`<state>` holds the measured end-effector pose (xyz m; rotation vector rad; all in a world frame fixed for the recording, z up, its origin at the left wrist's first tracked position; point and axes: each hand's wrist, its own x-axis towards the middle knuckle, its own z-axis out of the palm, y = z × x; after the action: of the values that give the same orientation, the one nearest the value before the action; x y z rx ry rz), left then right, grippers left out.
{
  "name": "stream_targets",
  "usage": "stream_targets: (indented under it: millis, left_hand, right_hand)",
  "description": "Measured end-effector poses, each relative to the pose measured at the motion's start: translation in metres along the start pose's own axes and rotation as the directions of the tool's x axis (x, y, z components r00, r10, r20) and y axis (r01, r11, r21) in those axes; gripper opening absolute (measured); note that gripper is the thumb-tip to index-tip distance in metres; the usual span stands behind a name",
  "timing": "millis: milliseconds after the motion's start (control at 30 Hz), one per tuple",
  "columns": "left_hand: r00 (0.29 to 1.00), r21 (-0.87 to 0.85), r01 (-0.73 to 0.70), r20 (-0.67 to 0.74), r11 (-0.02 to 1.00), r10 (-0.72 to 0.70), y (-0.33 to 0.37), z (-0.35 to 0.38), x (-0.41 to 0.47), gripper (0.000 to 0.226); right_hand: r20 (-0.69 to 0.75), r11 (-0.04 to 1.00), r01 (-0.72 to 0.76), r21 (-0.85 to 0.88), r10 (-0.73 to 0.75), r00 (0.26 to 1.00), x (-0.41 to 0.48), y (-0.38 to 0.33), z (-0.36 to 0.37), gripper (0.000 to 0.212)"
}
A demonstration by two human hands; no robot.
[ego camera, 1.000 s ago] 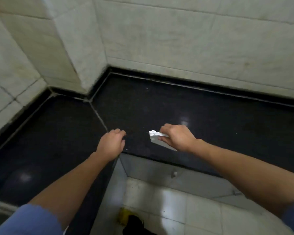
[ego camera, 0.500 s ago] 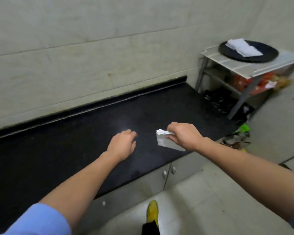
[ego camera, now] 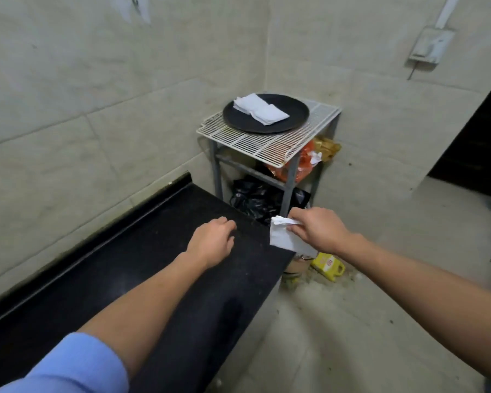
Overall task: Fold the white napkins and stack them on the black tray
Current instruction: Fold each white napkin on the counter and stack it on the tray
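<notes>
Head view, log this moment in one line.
right hand: pinches folded napkin | left hand: empty, over counter | black tray: holds napkins, on wire rack

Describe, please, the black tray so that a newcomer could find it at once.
Beyond the far end of the black stone counter stands a white wire rack on grey metal legs. On it sits the round black tray, the only dark dish, carrying folded white napkins.

Plain tiled utility kitchen, black stone counter (ego camera: 142, 268), wire rack stand (ego camera: 267, 143), wall switch box (ego camera: 430, 46)
</notes>
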<state>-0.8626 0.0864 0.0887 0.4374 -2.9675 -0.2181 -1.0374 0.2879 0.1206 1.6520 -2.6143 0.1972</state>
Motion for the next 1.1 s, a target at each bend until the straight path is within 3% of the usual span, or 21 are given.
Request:
stream_targets:
  millis: [267,400,600,900,1100]
  left_hand:
    - [0.993,0.003,-0.111,-0.042,0.994,0.111,0.043,0.004,0.149,0.025]
    - [0.99,-0.001,-0.05,-0.134,0.999,0.049,0.06,0.001,0.229,0.016]
    - [0.96,-0.027,0.144,-0.237,0.989,-0.146,0.073,-0.014,0.326,0.021]
    - [0.896,-0.037,0.39,-0.213,0.92,-0.389,0.042,-0.027,0.399,0.025]
    - [0.881,-0.063,0.441,-0.162,0.896,-0.445,-0.002,-0.012,0.461,0.027]
  right_hand:
    - [-0.081,0.993,-0.096,0.073,0.102,0.992,0.049,0.13,-0.026,0.018]
    - [-0.117,0.994,0.006,0.112,0.007,0.993,0.097,0.2,-0.038,0.014]
    - [-0.164,0.987,0.148,0.056,-0.137,0.977,0.192,0.28,-0.082,0.016]
    - [-0.196,0.965,0.234,0.12,-0.208,0.958,0.353,0.312,-0.11,0.015]
    - [-0.205,0.946,0.278,0.168,-0.242,0.948,0.453,0.301,-0.105,0.014]
